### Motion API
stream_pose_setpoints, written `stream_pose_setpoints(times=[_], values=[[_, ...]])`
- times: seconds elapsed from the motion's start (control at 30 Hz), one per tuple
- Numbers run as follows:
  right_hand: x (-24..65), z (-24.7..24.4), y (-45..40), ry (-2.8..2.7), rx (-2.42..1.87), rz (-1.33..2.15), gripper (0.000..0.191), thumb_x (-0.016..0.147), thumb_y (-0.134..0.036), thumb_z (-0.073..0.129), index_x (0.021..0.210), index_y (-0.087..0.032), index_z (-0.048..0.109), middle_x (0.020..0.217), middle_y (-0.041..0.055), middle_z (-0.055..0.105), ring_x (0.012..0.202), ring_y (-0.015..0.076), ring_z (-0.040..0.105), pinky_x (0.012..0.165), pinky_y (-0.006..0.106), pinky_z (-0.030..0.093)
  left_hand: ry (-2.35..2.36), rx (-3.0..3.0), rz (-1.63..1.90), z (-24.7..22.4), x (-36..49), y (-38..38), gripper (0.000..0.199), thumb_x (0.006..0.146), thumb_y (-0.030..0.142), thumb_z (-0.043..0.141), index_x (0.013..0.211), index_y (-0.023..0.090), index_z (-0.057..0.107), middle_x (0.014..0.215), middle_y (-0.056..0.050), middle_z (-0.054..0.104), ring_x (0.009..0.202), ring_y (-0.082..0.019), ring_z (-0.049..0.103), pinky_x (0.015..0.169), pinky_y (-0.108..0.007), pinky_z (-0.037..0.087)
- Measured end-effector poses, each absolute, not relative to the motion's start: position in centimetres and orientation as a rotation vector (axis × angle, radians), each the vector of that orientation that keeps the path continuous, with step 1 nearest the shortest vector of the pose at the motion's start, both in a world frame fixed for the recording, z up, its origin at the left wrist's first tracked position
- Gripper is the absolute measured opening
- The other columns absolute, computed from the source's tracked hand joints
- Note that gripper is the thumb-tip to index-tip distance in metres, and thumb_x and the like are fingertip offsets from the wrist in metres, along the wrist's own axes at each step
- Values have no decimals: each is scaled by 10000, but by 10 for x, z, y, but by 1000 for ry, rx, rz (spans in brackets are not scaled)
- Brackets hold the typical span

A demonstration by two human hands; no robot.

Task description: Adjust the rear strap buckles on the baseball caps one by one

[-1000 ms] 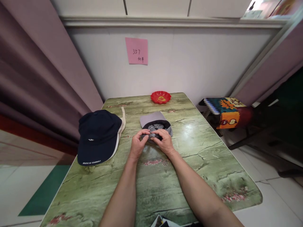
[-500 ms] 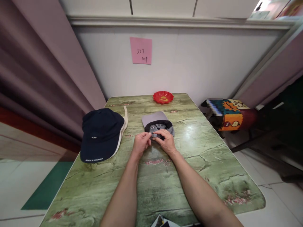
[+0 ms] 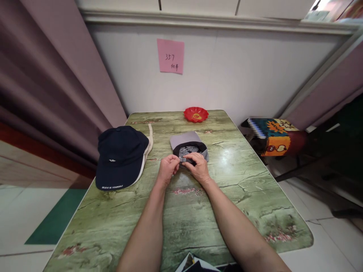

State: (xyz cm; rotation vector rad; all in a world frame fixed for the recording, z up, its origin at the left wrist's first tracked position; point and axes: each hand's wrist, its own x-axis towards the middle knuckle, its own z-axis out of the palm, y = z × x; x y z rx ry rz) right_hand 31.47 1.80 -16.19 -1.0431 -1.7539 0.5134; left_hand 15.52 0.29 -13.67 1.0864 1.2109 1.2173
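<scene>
A grey cap [image 3: 183,139] lies on the table with its brim pointing away from me and its dark inner band facing up. At its near side, the back strap [image 3: 183,159] runs between my two hands. My left hand [image 3: 168,167] pinches the strap's left end between thumb and fingertips. Thumb and forefinger of my right hand [image 3: 199,166] close on the strap close by, around what looks like its buckle. A larger navy cap [image 3: 121,155] with a white edge and a loose cream strap [image 3: 150,132] sits to the left, untouched.
A red scalloped dish [image 3: 196,114] stands at the far edge of the green wood-patterned table [image 3: 241,204]. Behind it is a white wall with a pink note [image 3: 170,56]. A stool with a colourful cover [image 3: 276,138] is beyond the right edge.
My left hand has shifted slightly left, and a little more strap shows between the hands. The view has tilted slightly; both caps stay in place.
</scene>
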Motion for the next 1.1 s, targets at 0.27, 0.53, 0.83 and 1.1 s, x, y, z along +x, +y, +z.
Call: stream_pose_setpoints(times=[0.27, 0.53, 0.83, 1.1], values=[[315, -161, 18, -1756, -1051, 512, 174, 824, -343, 743, 981, -268, 737, 915, 40, 726, 950, 237, 632, 944, 394, 427, 1283, 1081, 1356, -143, 151, 6, 105, 717, 255, 606, 688, 192, 527, 420, 82, 455, 351, -62, 320, 377, -191, 227], [313, -164, 18, -1800, -1097, 239, 177, 884, -329, 669, 1032, -247, 724, 992, 50, 734, 1035, 228, 629, 1056, 427, 365, 1436, 1411, 1484, -141, 154, 7, 85, 765, 240, 604, 814, 177, 575, 639, 44, 555, 463, -71, 422, 463, -189, 336], [314, -163, 16, -1784, -1120, 150, 284, 935, -287, 556, 1199, -257, 657, 1104, 46, 724, 1088, 205, 616, 1111, 422, 306, 1373, 1642, 1313, -146, 167, 3, 250, 808, 233, 621, 1052, 181, 622, 835, 7, 616, 507, -63, 456, 497, -192, 387], [315, -159, 13, -1863, -1184, 141, 278, 882, -293, 613, 1157, -275, 643, 1126, 30, 725, 1281, 275, 500, 1170, 594, 4, 1283, 1681, 1313, -142, 143, 9, 164, 783, 248, 684, 923, 188, 625, 859, 14, 588, 539, -54, 464, 509, -178, 391]])
